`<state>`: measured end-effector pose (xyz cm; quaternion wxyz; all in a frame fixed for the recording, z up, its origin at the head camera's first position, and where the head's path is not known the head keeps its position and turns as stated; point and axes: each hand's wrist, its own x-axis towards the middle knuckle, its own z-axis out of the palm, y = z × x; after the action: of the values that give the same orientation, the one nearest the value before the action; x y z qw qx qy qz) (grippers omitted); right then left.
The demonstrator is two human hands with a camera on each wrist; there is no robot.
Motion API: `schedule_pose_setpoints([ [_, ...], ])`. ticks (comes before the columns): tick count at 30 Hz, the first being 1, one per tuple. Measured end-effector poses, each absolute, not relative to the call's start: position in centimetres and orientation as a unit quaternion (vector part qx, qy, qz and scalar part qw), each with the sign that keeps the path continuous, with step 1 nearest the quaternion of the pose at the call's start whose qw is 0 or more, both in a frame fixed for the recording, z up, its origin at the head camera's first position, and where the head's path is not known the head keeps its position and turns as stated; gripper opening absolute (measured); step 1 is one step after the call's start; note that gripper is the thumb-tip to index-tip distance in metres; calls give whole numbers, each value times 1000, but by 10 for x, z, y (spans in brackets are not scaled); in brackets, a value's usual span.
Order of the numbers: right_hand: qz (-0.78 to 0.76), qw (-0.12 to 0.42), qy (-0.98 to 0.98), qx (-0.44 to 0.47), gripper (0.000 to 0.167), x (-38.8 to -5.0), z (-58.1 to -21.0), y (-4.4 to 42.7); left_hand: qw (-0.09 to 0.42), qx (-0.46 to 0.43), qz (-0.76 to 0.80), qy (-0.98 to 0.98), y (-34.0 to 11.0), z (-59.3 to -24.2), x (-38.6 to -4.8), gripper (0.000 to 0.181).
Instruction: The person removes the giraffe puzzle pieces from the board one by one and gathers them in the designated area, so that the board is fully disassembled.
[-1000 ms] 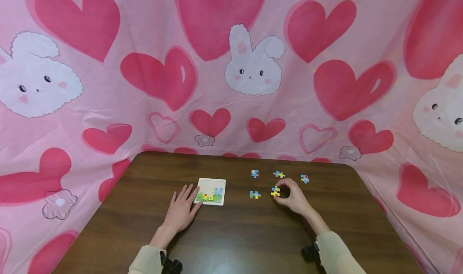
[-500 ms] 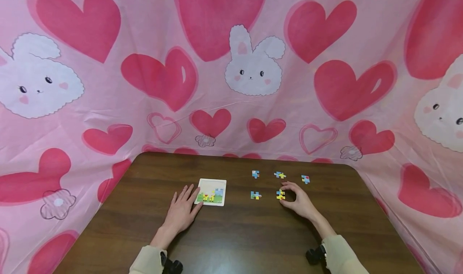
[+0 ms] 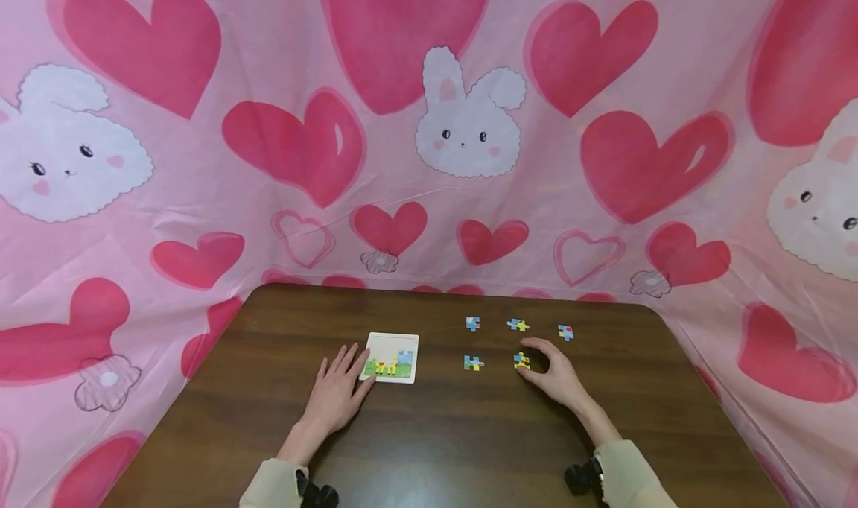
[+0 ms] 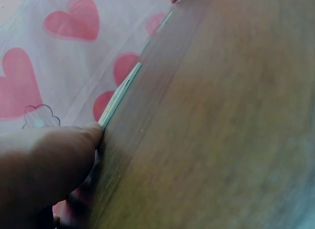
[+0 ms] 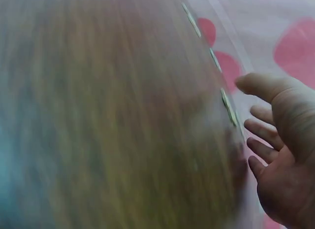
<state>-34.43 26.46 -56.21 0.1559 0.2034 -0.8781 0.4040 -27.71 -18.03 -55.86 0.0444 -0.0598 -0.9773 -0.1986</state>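
Note:
A white square tray (image 3: 393, 338) lies left of centre, its lower part filled with green, yellow and blue puzzle pieces. The left hand (image 3: 333, 392), fingers straight and spread, rests at its left edge; in the left wrist view the thumb (image 4: 54, 157) touches the tray's edge (image 4: 119, 95). On the right, a yellow-and-blue piece (image 3: 521, 360) lies flat on the table between the right hand's (image 3: 559, 379) parted thumb and forefinger. The right wrist view shows this hand (image 5: 285, 145) with relaxed fingers, apart from the flat piece (image 5: 229, 108).
Several loose pieces lie around: a blue one (image 3: 472, 323) at the back, a blue-and-yellow one (image 3: 518, 325), a blue one with red (image 3: 566, 332) to the right, and a green-and-blue one (image 3: 473, 363) nearer the tray. Pink heart-print cloth (image 3: 402, 270) hangs behind the brown table (image 3: 429, 433).
The right hand and the yellow-and-blue piece have moved a little to the right. The fingers have let go of the piece. The left hand and tray have stayed in place.

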Motion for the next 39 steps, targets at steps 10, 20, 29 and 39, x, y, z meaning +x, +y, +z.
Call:
schedule_pose_setpoints([
  [10, 414, 148, -868, 231, 50, -348, -547, 213, 57, -65, -192, -978, -181, -559, -277, 64],
  [20, 458, 130, -825, 305, 40, -353, -551, 126, 55, -64, -185, -979, -180, -555, -278, 64],
  [29, 438, 121, -831, 320, 39, -357, -574, 68, 55, -64, -182, -980, -180, -557, -278, 64],
  [39, 389, 103, -878, 259, 28, -337, -569, 46, 65, -70, -181, -979, -179, -556, -277, 62],
])
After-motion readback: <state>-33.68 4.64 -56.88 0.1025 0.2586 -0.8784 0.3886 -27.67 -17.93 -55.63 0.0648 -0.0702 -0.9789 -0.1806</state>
